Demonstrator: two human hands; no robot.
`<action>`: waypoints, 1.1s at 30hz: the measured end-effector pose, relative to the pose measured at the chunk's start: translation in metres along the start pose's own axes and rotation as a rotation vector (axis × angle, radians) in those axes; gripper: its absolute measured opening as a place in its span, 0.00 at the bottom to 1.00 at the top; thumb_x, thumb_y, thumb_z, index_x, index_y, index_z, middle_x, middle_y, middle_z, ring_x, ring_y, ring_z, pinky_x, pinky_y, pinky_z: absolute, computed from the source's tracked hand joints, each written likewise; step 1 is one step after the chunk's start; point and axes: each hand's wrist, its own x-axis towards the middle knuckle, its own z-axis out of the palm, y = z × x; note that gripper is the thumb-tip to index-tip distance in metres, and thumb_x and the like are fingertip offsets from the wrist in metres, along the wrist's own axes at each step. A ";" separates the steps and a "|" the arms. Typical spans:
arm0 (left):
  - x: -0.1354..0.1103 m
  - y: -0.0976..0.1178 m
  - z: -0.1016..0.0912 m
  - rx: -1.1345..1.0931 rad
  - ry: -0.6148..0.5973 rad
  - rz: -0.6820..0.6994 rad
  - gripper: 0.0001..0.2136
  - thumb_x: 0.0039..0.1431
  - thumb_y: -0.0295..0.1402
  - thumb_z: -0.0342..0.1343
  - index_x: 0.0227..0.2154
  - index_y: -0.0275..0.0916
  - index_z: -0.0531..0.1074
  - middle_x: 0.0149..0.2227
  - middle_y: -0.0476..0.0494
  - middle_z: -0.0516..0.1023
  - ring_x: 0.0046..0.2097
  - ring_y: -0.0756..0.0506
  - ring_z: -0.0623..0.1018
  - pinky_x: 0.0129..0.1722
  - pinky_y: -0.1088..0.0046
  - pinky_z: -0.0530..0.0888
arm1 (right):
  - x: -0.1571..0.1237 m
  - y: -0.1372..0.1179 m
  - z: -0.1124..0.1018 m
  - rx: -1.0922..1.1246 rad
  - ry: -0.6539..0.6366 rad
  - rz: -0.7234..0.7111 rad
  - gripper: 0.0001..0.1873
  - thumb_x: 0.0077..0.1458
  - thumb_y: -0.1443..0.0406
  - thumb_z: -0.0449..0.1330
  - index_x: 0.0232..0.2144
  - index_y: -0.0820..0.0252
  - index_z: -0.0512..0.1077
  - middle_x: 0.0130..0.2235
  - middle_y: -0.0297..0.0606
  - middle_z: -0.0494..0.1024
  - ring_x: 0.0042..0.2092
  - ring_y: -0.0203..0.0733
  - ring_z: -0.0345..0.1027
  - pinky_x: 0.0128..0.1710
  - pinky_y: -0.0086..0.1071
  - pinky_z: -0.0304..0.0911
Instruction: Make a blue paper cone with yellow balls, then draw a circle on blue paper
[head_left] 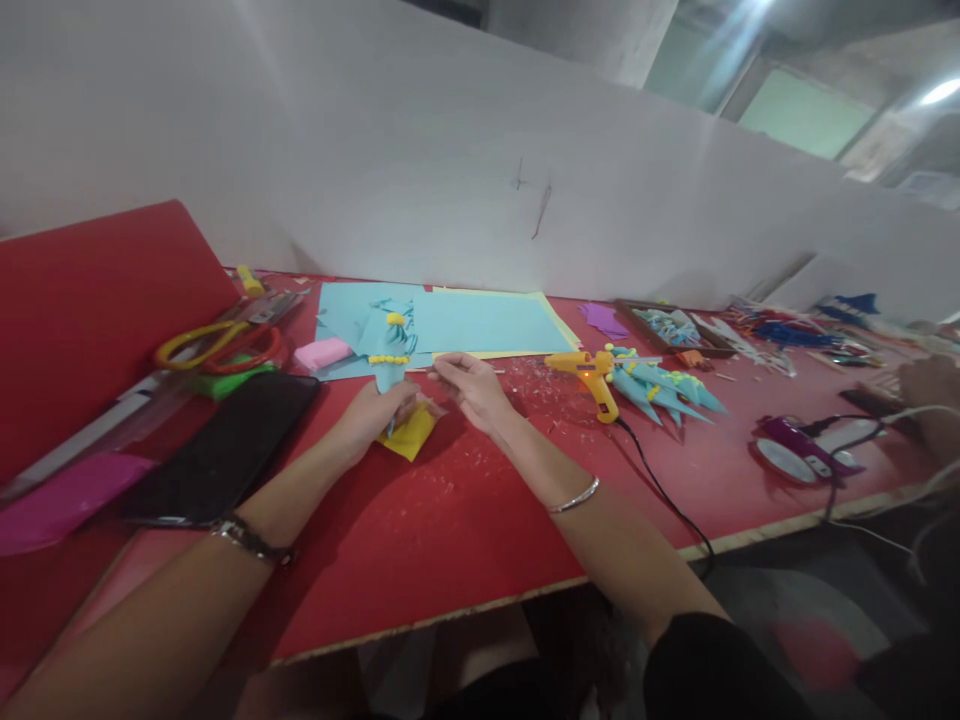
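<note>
My left hand point(385, 410) is closed round the pointed lower part of a light-blue cone-shaped craft piece point(390, 372). The piece stands upright, with a beaded yellow band round its middle and a yellow blob on its swirled top. Just to the right, my right hand point(474, 385) has its thumb and fingers drawn together in a pinch, apart from the cone. Whatever is between those fingertips is too small to name. Under and beside my left hand lies a yellow packet point(411, 432) on the red table point(450, 530).
A yellow glue gun point(592, 378) lies to the right, beside several finished blue cones point(660, 390). Blue sheets point(487, 318) lie behind my hands. Scissors point(202, 345), a black phone point(232, 450) and a pink block point(322, 353) are leftward. Another person's hand point(930, 390) shows far right.
</note>
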 end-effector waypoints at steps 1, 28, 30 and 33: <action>0.000 0.000 0.000 -0.001 -0.009 -0.001 0.15 0.46 0.34 0.50 0.10 0.39 0.53 0.11 0.55 0.54 0.17 0.54 0.56 0.19 0.75 0.53 | 0.000 0.000 0.001 0.013 -0.013 0.006 0.05 0.42 0.69 0.64 0.24 0.60 0.70 0.25 0.30 0.75 0.31 0.31 0.71 0.38 0.26 0.66; -0.001 -0.006 0.002 -0.147 -0.067 0.099 0.17 0.48 0.43 0.54 0.16 0.39 0.55 0.12 0.58 0.54 0.15 0.57 0.54 0.16 0.79 0.52 | -0.011 0.002 0.012 -0.130 0.052 -0.299 0.05 0.43 0.64 0.61 0.26 0.60 0.70 0.26 0.31 0.75 0.30 0.33 0.70 0.37 0.31 0.65; -0.001 -0.006 0.002 -0.145 -0.077 0.100 0.18 0.48 0.44 0.54 0.16 0.39 0.56 0.12 0.58 0.55 0.16 0.57 0.55 0.16 0.80 0.52 | -0.012 0.001 0.013 -0.267 0.042 -0.420 0.05 0.44 0.64 0.61 0.25 0.59 0.69 0.26 0.31 0.74 0.29 0.33 0.68 0.36 0.31 0.65; 0.000 -0.008 0.002 -0.123 -0.113 0.067 0.20 0.48 0.47 0.54 0.15 0.39 0.55 0.11 0.57 0.55 0.16 0.57 0.56 0.16 0.80 0.51 | -0.015 0.000 0.014 -0.451 0.018 -0.590 0.03 0.46 0.66 0.60 0.26 0.59 0.69 0.27 0.31 0.72 0.30 0.34 0.67 0.34 0.30 0.64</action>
